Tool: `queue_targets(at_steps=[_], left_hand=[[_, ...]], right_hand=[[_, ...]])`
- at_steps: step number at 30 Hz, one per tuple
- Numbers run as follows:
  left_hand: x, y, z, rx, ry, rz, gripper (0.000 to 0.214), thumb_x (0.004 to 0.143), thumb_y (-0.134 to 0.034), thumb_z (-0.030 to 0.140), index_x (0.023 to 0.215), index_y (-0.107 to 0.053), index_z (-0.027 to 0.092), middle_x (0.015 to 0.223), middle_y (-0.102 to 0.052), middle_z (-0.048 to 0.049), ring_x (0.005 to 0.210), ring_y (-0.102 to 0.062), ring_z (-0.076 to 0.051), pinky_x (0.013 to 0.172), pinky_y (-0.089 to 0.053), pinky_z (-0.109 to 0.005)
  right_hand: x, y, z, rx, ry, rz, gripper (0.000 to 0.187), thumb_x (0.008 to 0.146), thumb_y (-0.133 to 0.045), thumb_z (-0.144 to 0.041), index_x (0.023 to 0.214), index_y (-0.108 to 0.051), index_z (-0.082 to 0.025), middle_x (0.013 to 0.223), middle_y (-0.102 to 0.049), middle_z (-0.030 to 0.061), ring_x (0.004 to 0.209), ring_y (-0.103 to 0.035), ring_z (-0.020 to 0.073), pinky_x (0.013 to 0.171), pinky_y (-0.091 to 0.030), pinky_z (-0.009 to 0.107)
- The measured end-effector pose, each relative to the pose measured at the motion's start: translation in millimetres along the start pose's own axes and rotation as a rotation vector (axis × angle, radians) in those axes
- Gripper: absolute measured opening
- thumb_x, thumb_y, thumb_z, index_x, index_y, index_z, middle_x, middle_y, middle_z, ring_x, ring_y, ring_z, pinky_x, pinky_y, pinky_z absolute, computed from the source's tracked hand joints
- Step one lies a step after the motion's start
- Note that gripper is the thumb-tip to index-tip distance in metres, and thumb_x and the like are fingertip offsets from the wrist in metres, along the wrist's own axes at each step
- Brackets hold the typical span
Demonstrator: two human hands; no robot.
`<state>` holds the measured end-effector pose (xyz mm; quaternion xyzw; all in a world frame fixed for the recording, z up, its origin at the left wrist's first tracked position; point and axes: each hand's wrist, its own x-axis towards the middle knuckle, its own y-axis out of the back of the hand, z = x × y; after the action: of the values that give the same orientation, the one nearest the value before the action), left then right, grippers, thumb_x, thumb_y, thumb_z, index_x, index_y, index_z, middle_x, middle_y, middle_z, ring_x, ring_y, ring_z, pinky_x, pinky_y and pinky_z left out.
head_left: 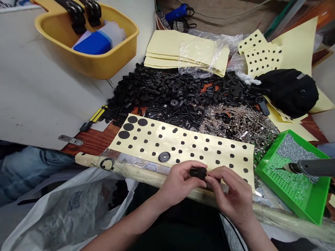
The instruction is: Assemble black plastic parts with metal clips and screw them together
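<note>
My left hand [180,181] and my right hand [230,195] meet at the table's near edge. Together they pinch a small black cylindrical part [198,172], fingers curled round it from both sides. Just beyond the hands lies a pale yellow sheet [183,143] dotted with black round stickers, with a small round disc [164,157] resting on it. Behind the sheet spreads a heap of black plastic parts [167,94] and a heap of shiny metal pieces [235,122].
A green perforated tray [293,181] with small screws stands at right, a powered screwdriver [311,168] lying over it. A yellow tub [89,38] sits far left. Stacked yellow sheets [183,52], a black cap [290,90] and a white plastic bag [70,212] surround the work area.
</note>
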<state>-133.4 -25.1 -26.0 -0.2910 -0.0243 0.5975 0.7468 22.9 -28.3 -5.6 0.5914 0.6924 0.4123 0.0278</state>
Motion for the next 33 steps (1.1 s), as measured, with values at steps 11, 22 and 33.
queue_targets(at_steps=[11, 22, 33], left_hand=[[-2.6, 0.6, -5.3, 0.063, -0.119, 0.019, 0.032, 0.065, -0.064, 0.002, 0.093, -0.067, 0.017, 0.084, -0.067, 0.0007, 0.076, -0.061, -0.012, 0.070, -0.050, -0.022], [1.6, 4.7, 0.5, -0.041, -0.014, -0.042, 0.045, 0.061, -0.071, 0.006, 0.104, -0.062, 0.018, 0.096, -0.064, -0.0020, 0.087, -0.062, -0.014, 0.079, -0.050, -0.025], [5.8, 4.2, 2.9, -0.003, 0.054, -0.082, 0.015, 0.075, -0.061, 0.022, 0.085, -0.053, 0.015, 0.059, -0.057, 0.0035, 0.045, -0.052, -0.007, 0.041, -0.039, -0.017]], right_hand=[[2.3, -5.6, -2.6, -0.055, -0.048, 0.021, 0.014, 0.083, -0.057, -0.007, 0.075, -0.057, -0.019, 0.063, -0.061, 0.0002, 0.055, -0.057, 0.0121, 0.050, -0.045, 0.023], [6.5, -0.7, 0.6, -0.077, 0.018, 0.037, 0.014, 0.081, -0.058, -0.006, 0.080, -0.060, -0.020, 0.066, -0.064, 0.0023, 0.059, -0.061, 0.0143, 0.054, -0.049, 0.026], [9.2, 15.4, 7.4, 0.021, -0.093, -0.076, 0.032, 0.080, -0.070, -0.026, 0.110, -0.061, -0.021, 0.093, -0.066, 0.0072, 0.080, -0.063, 0.0195, 0.069, -0.054, 0.032]])
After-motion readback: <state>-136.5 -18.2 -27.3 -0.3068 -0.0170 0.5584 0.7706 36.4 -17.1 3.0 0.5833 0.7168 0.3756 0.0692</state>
